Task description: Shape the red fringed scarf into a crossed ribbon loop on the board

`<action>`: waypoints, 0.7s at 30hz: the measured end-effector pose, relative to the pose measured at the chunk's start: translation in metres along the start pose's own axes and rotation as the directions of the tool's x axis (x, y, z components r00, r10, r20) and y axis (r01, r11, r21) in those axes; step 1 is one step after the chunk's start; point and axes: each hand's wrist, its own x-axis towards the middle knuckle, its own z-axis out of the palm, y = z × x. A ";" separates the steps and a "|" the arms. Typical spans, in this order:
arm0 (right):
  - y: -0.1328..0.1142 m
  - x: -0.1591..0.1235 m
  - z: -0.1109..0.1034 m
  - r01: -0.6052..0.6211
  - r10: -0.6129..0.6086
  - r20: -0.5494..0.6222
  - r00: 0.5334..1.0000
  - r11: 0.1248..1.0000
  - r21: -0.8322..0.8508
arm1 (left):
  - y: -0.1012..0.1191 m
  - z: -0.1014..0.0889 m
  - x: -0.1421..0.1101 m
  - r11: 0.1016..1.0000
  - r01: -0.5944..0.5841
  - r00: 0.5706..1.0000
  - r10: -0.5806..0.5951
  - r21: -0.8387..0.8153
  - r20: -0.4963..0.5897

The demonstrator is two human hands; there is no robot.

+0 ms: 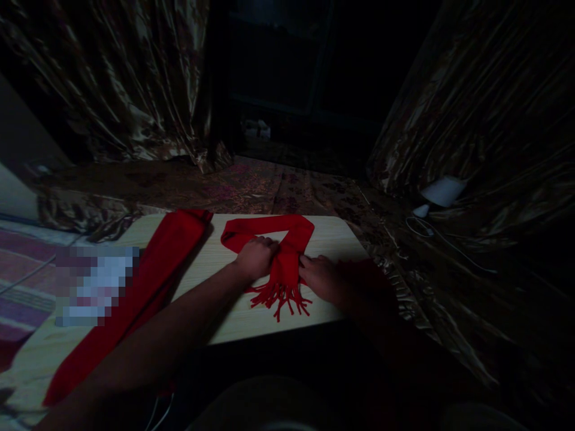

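A red fringed scarf (290,269) lies on the wooden table top (202,293), laid in a loop whose band crosses over itself near the tassels. My left hand (257,258) is closed on the left side of the crossing, fingers curled over the cloth. At the right edge of the same scarf, my right hand (322,276) grips the fabric just above the fringe, thumb and fingers drawn together. The tassels spread loosely toward me. Beyond my right hand, dark red cloth (366,275) covers the table's right side; whether it belongs to the same scarf I cannot tell.
Another long folded red cloth (139,287) runs along the table's left side, beside a pixelated pale item (96,293). A white lamp (444,191) with a cable stands to the right. Patterned fabric (269,185) lies behind the table, between curtains (157,78). The room is dim.
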 end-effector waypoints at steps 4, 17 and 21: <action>0.000 -0.003 -0.001 -0.005 0.004 -0.032 0.999 0.999 -0.035 | -0.001 0.003 0.000 0.997 -0.076 0.997 0.076 0.012 -0.020; -0.004 -0.010 0.000 -0.150 0.150 0.011 0.989 0.988 -0.023 | -0.007 0.010 -0.011 0.999 -0.051 0.995 0.052 0.009 -0.089; -0.005 -0.008 0.000 -0.120 0.121 0.014 0.993 0.992 -0.030 | -0.009 0.013 -0.015 0.995 -0.068 0.997 0.065 -0.068 -0.048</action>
